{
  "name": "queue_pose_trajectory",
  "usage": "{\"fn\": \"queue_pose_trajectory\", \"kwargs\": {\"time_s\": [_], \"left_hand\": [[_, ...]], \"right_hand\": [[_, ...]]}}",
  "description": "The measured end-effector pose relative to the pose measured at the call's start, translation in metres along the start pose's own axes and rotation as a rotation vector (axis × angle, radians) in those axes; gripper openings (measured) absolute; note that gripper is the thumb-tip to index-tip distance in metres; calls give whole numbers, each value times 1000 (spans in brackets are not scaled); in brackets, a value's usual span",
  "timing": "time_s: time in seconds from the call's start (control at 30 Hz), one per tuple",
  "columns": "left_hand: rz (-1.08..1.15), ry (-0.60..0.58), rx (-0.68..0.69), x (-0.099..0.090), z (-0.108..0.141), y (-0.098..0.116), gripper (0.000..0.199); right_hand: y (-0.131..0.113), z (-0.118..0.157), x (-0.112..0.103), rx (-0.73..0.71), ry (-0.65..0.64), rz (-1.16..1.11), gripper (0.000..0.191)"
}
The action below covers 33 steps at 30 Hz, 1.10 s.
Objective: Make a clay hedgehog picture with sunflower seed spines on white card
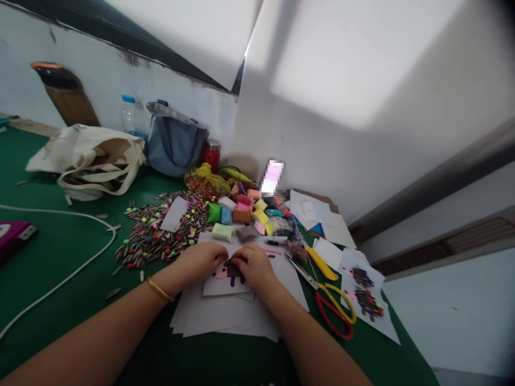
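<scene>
On a stack of white paper (225, 317) lies a small white card (219, 287) bearing a clay hedgehog figure (232, 272) with a pink face, a dark body and purple legs. My right hand (254, 264) bends over the figure's right side, its fingertips pinched at the top of the dark body around something small and dark, perhaps a seed. At the figure's upper left is my left hand (207, 261), its fingers curled together; whatever they hold is too small to name. A pile of striped seeds mixed with coloured beads (151, 244) spreads to the left.
Clay packets (222, 231) lie beyond the paper. Scissors (336, 311) and a yellow cutter (322, 264) rest at right, near finished hedgehog pictures (368, 305). A white bag (88, 153), blue bag (175, 142), red jar (211, 155) and lit phone (272, 177) stand behind. A white cable (80, 272) crosses the left.
</scene>
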<state>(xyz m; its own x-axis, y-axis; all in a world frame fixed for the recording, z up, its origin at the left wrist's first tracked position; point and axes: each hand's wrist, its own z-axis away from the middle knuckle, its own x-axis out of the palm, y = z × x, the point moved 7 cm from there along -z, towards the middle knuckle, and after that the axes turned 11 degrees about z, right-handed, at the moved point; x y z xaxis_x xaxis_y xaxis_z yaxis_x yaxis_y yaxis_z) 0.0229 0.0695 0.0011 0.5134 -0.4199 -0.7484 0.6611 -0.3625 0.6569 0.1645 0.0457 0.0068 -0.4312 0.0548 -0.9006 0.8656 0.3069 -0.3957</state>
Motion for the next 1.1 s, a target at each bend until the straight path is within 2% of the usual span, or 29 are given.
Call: {"fn": "queue_pose_trajectory", "kwargs": {"time_s": [0.33, 1.1], "left_hand": [[-61, -59, 20, 2, -1, 4, 29], [-70, -53, 14, 1, 0, 5, 29]], "right_hand": [[1, -1, 1, 10, -30, 5, 10], [-2, -2, 3, -23, -24, 45, 12]]}}
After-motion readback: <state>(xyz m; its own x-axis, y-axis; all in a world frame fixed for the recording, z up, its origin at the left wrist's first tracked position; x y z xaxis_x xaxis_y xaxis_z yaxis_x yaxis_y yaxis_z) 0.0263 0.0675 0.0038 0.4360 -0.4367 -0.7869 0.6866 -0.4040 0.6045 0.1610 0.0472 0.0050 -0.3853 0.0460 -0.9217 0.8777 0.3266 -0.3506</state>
